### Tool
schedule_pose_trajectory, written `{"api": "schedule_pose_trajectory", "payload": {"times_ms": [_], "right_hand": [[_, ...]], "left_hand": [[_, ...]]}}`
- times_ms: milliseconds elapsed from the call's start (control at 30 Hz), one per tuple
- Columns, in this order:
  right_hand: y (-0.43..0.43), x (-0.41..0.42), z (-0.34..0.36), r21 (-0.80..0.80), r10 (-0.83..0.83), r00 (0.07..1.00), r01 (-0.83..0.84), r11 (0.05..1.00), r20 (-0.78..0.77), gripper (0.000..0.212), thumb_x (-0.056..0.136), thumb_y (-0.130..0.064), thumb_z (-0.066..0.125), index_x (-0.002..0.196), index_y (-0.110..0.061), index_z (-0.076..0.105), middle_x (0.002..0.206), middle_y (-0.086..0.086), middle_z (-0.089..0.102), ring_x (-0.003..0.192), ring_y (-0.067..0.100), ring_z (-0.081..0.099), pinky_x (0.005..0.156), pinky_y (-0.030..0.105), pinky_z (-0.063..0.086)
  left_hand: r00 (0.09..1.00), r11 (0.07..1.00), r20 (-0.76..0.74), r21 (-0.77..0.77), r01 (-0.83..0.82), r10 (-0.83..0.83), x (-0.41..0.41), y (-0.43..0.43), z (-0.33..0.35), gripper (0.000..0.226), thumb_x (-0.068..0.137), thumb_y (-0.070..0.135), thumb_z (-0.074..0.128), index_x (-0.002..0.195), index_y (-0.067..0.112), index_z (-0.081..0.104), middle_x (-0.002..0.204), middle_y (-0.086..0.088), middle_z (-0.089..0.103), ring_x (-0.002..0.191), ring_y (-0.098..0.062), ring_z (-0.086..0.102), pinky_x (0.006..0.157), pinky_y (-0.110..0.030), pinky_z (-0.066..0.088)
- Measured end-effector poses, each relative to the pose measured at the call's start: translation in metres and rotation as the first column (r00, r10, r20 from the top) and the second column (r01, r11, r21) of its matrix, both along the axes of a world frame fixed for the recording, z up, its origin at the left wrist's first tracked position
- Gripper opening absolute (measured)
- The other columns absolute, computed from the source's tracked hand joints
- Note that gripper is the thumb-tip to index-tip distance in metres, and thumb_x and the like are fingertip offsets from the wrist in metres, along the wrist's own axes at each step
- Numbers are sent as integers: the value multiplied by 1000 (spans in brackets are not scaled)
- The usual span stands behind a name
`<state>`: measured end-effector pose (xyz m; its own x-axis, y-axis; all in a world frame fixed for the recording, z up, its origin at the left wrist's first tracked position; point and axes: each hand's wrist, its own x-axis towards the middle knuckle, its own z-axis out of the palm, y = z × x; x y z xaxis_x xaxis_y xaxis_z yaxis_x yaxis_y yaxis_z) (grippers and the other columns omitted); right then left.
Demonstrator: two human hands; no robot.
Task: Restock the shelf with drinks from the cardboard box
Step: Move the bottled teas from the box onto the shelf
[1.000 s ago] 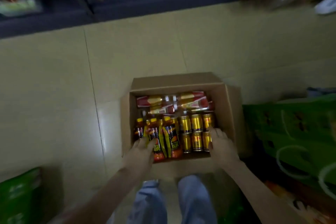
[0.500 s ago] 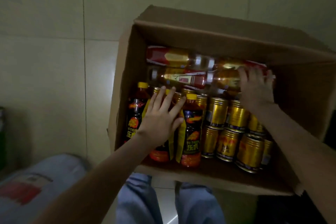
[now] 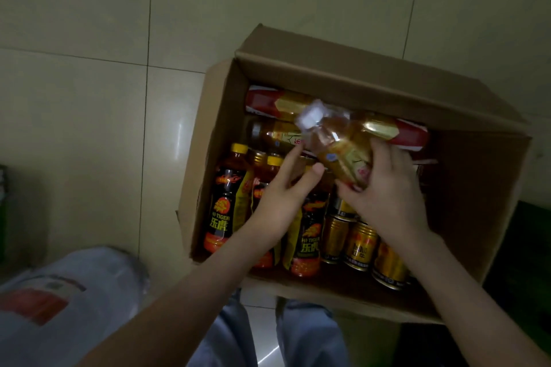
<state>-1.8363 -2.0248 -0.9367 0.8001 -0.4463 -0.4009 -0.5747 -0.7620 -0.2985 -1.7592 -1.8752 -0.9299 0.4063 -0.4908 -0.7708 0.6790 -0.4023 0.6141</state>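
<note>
Above the cardboard box [image 3: 343, 68], right hand [image 3: 384, 197] fingers [image 3: 380, 155] round a tea bottle [image 3: 340, 143], left hand [image 3: 277, 205] fingers [image 3: 290, 164] straight nearby.

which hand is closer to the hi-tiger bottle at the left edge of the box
Left. The left hand is just right of that Hi-Tiger bottle, over its neighbours; the right hand is farther right, gripping a white-capped bottle.

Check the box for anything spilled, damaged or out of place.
Nothing looks spilled or damaged in the box. One bottle sits tilted above the others only because the right hand grips it. The back bottles lie flat while the cans stand, which looks like packing.
</note>
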Motion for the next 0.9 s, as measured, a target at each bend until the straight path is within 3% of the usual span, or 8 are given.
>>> {"api": "schedule_pose_trajectory", "payload": {"times_ms": [100,167,300,400,500,633,767,900], "right_hand": [[35,20,14,143,17,999,-22,990,38,82,68,-32,80,135,-3,43,121,16,54,113,33,50,93,44,45],[44,34,19,269,37,999,-44,962,31,82,75,-40,73,142,-9,37,131,10,50,123,26,45,100,37,40],[27,47,1,533,35,999,-29,846,-3,59,92,-53,38,147,-30,32,139,-6,43,124,10,43,93,26,36],[-2,41,-53,383,26,998,-49,922,64,43,101,-28,39,144,-27,39,136,3,49,121,17,46,92,32,41],[-30,36,-107,225,249,966,-227,948,-73,55,96,-7,47,148,-20,34,140,13,46,127,29,41,99,38,38],[-34,52,-143,225,542,813,-498,837,-215,81,89,-21,63,153,-22,14,154,7,26,138,27,29,108,40,33],[-24,54,-167,199,540,797,-503,841,-270,96,81,-26,73,152,-23,10,148,8,24,130,32,36,105,41,37],[-26,51,-170,186,541,789,-508,841,-290,96,85,-23,69,153,-29,2,156,6,17,135,30,28,107,41,33]], "left_hand": [[965,967,-95,-59,-250,243,11,-8,1,58,78,38,75,124,41,40,123,7,61,112,-7,60,95,-27,48],[933,933,-37,-30,-359,358,24,-1,1,61,78,24,77,123,37,37,123,-2,60,110,-17,63,91,-34,53],[947,966,204,23,-257,248,53,33,3,61,77,18,76,126,27,41,116,-2,64,102,-15,66,86,-34,55],[945,975,273,77,-206,178,64,58,6,61,65,29,82,116,36,48,104,7,69,94,-11,69,82,-34,56],[921,965,340,106,-241,192,73,77,3,58,58,36,85,106,39,53,96,10,71,89,-12,70,77,-32,56],[905,943,312,68,-325,289,81,92,-11,63,59,42,76,114,24,52,91,7,70,86,-15,70,70,-30,55],[899,930,263,19,-367,349,82,90,-21,71,63,36,74,124,13,46,92,2,66,85,-19,69,69,-30,55],[907,942,289,48,-332,306,83,86,-17,65,59,36,77,115,17,49,89,5,67,82,-16,69,66,-27,54]]}}
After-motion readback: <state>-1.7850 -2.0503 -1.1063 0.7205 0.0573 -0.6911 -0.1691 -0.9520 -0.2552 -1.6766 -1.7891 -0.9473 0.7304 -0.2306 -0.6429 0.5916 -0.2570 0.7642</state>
